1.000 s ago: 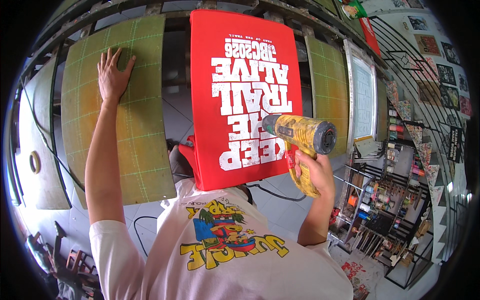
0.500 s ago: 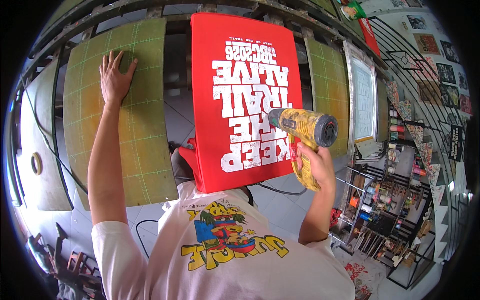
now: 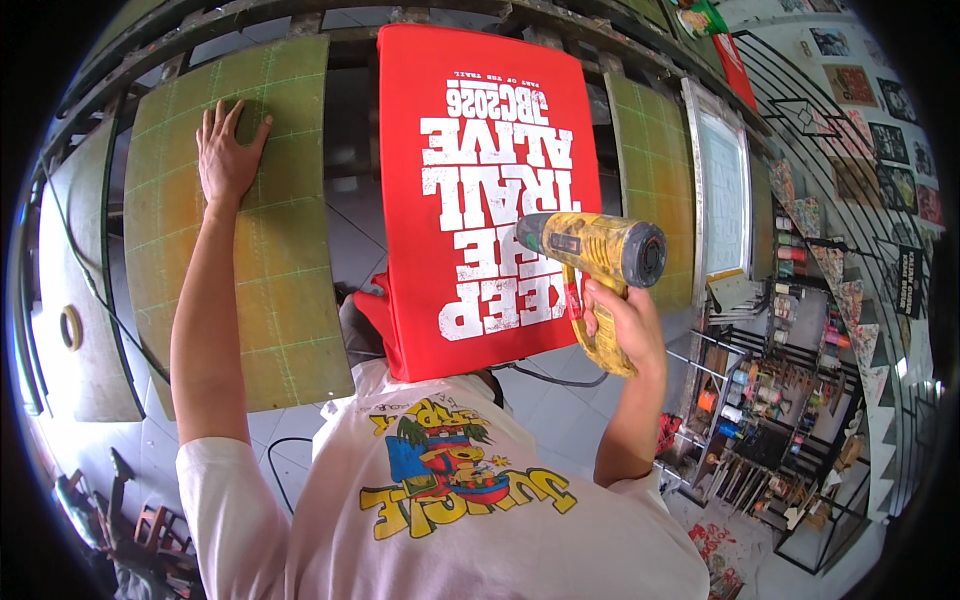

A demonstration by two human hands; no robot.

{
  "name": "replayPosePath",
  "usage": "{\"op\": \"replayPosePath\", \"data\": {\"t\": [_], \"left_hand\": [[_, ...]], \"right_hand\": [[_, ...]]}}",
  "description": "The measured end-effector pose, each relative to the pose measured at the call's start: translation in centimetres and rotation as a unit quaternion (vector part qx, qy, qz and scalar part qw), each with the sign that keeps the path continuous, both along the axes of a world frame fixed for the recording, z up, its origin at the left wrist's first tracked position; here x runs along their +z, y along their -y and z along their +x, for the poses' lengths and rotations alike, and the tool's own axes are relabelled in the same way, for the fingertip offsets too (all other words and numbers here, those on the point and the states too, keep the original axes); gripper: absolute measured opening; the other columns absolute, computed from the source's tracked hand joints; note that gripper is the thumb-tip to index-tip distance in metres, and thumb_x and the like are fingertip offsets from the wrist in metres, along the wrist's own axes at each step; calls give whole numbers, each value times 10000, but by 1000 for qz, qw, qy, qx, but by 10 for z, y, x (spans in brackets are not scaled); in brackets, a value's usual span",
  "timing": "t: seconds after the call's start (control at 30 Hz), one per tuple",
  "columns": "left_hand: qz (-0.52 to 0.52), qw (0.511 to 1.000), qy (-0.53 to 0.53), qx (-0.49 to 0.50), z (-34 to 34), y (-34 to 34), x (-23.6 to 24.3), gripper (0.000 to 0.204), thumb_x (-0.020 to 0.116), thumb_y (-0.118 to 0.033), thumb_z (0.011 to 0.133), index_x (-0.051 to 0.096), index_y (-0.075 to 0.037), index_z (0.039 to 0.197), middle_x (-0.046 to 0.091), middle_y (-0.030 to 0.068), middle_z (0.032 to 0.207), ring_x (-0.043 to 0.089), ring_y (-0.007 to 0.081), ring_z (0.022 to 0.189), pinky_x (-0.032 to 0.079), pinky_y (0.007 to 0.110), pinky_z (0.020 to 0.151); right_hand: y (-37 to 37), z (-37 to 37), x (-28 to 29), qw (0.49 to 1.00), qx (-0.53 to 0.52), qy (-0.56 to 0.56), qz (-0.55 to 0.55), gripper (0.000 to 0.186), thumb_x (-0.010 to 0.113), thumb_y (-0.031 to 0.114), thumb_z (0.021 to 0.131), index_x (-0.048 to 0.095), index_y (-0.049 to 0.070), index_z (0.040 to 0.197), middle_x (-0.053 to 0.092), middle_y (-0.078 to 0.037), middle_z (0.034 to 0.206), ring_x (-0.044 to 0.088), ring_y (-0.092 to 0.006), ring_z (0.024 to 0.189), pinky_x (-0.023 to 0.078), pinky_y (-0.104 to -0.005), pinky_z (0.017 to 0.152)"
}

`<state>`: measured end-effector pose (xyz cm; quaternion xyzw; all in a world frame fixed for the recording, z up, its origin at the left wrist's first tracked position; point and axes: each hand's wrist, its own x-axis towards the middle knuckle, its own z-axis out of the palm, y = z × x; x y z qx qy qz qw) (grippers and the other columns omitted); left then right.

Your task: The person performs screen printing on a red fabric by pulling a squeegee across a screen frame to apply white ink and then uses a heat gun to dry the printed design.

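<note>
Hands well apart. L hand (image 3: 228, 160) palm down, fingers spread, on green board (image 3: 285, 300). R hand (image 3: 625, 325) clamped round handle of yellow heat gun (image 3: 600, 243), nozzle over lower R part of white print (image 3: 500, 190) on red cloth (image 3: 420, 230); can't tell gap. Cloth's mid-view, btwn green board & 2nd board (image 3: 650, 170). Tape roll (image 3: 75, 332) far L.

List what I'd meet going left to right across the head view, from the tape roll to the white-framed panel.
Tape roll → left hand → red printed fabric → right hand → white-framed panel.
</note>
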<state>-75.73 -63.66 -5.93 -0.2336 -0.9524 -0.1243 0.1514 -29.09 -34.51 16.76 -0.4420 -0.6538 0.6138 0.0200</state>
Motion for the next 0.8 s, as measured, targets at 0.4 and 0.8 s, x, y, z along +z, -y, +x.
{"op": "replayPosePath", "data": {"t": [0.4, 0.8], "left_hand": [[7, 1000, 0, -4, -1, 0, 0, 734, 630, -648, 953, 594, -142, 1482, 441, 163, 1630, 334, 363, 1543, 250, 471, 1281], [-6, 1000, -1, -6, 1, 0, 5, 733, 625, -639, 960, 593, -128, 1484, 436, 160, 1634, 339, 356, 1540, 254, 461, 1280]], "right_hand": [[9, 32, 5, 1000, -10, 22, 11, 241, 642, 99, 1001, 587, -18, 1204, 589, -55, 786, 560, -142, 578, 455, -309, 550], [18, 56, 7, 999, -37, 22, -22, 250, 657, 88, 998, 591, -17, 1215, 616, -51, 837, 573, -123, 594, 463, -302, 551]]}}
